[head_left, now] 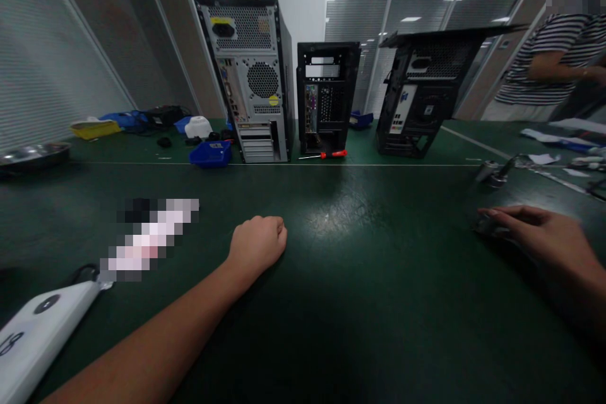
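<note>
My left hand (258,243) rests on the dark green table (360,278) as a closed fist, with nothing visible in it. My right hand (540,233) lies flat at the right, its fingers reaching over a small dark object (483,225) on the table; I cannot tell whether it grips it. Three computer cases stand at the back with their rear panels toward me: a silver one (250,76), a small black one (326,95) and a black one (421,98) tilted with its side panel raised. A red-handled screwdriver (326,154) lies in front of the middle case.
A blue parts bin (211,154), a yellow tray (95,129) and a metal bowl (33,154) sit at the left. A white device (38,334) lies near my left forearm. Small metal parts (492,173) and papers (553,136) lie at the right, where a person in a striped shirt (553,57) stands.
</note>
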Action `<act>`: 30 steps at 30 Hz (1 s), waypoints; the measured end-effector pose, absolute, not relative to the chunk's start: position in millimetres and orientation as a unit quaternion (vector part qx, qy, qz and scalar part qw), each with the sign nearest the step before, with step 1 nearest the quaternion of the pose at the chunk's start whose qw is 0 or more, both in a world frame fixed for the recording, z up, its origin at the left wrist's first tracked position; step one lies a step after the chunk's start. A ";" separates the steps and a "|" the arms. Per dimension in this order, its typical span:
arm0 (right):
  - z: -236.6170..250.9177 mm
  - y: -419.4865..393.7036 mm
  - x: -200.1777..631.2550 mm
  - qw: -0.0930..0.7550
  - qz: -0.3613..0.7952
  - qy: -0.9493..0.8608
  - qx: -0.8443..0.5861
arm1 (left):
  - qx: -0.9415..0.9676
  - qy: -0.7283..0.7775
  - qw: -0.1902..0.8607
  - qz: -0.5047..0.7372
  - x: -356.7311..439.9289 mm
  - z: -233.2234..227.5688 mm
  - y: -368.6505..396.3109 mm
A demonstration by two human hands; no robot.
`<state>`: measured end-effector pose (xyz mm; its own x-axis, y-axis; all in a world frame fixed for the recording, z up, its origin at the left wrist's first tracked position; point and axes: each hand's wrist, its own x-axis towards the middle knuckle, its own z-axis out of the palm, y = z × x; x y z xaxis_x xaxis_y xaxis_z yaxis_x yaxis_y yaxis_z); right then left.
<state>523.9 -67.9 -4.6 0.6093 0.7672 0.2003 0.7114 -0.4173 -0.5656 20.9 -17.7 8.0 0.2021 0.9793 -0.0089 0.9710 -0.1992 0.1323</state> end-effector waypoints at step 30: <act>25.8 -122.6 312.8 0.229 -0.121 -0.894 -0.365 | 0.942 0.307 0.074 0.115 65.4 12.6 -70.7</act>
